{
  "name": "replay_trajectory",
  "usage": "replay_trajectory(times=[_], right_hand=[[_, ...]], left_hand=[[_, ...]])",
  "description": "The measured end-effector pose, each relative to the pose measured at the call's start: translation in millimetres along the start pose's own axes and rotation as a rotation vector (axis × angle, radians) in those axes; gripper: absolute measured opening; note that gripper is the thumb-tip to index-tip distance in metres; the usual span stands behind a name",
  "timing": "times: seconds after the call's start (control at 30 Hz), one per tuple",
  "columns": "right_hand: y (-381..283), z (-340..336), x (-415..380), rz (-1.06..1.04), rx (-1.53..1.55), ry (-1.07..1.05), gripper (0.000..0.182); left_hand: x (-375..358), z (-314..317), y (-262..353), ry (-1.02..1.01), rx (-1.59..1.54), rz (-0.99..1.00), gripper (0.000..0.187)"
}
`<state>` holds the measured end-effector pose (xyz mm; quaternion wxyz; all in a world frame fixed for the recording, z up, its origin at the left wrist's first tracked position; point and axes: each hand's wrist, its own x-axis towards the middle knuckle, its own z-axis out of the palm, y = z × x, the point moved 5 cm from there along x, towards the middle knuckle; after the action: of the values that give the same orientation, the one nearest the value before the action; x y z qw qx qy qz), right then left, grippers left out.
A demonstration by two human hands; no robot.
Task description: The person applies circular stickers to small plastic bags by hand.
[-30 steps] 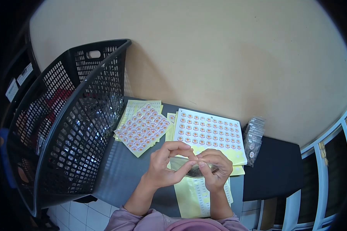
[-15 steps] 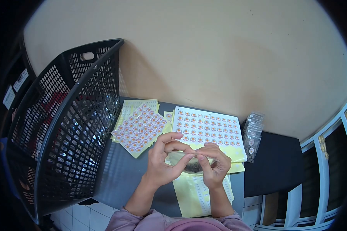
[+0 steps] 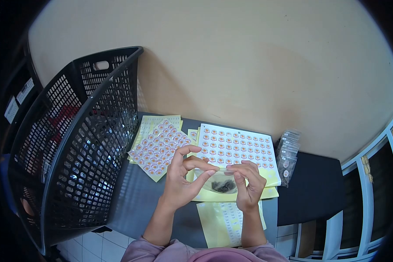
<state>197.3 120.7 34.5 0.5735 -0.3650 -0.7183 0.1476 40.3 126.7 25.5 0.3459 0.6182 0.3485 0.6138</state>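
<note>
Between my two hands hangs a small clear pouch (image 3: 222, 184) with dark contents at its bottom. My left hand (image 3: 181, 181) pinches its upper left edge between thumb and fingers. At the upper right edge, my right hand (image 3: 250, 183) pinches the pouch the same way. Behind it lies a white sheet of round orange stickers (image 3: 236, 146) on yellow backing sheets. A yellow sheet with small labels (image 3: 218, 222) lies below the hands. More round stickers (image 3: 158, 148) are on sheets to the left.
A large black perforated basket (image 3: 91, 144), holding many clear packets, stands at the left of the grey table (image 3: 135, 205). Several filled packets (image 3: 287, 159) overlap in a row at the right, beside a black surface (image 3: 314, 187). A wall rises behind.
My hands have moved slightly apart along the pouch's top edge, with the right hand shifting right. The pouch now shows more fully between them.
</note>
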Motion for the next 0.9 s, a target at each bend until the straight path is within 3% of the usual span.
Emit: replay_trajectory(times=[0.23,0.33,0.4,0.63,0.7,0.77,0.83,0.9], right_hand=[[-1.2,-6.1,1.9,-0.038,-0.038,0.028,0.008],[-4.5,-10.1,3.8,-0.054,-0.050,0.030,0.007],[-5.3,-12.6,4.5,-0.025,0.059,0.011,0.006],[-16.5,-13.9,1.0,-0.007,0.119,0.006,0.006],[-22.7,-12.8,2.2,-0.091,0.110,-0.050,0.010],[-35.2,-16.4,2.5,0.001,0.075,-0.008,0.017],[-59.4,-12.2,6.4,-0.144,-0.407,-0.060,0.022],[-61.6,-3.6,1.5,-0.114,-0.411,-0.101,0.019]], left_hand=[[-2.1,-1.9,-6.6,0.000,0.043,0.009,0.037],[-0.9,-0.9,-0.9,-0.062,0.155,0.066,0.044],[-0.5,-2.5,5.8,0.036,-0.044,0.078,0.050],[-7.2,-13.6,24.0,0.050,-0.049,0.021,0.066],[-11.9,-16.2,23.9,0.045,-0.019,-0.002,0.073],[-14.9,-17.5,28.9,0.021,0.046,0.061,0.069],[-18.1,-17.1,33.9,-0.010,0.110,0.120,0.064],[-21.0,-14.9,39.5,-0.026,0.179,0.188,0.058]])
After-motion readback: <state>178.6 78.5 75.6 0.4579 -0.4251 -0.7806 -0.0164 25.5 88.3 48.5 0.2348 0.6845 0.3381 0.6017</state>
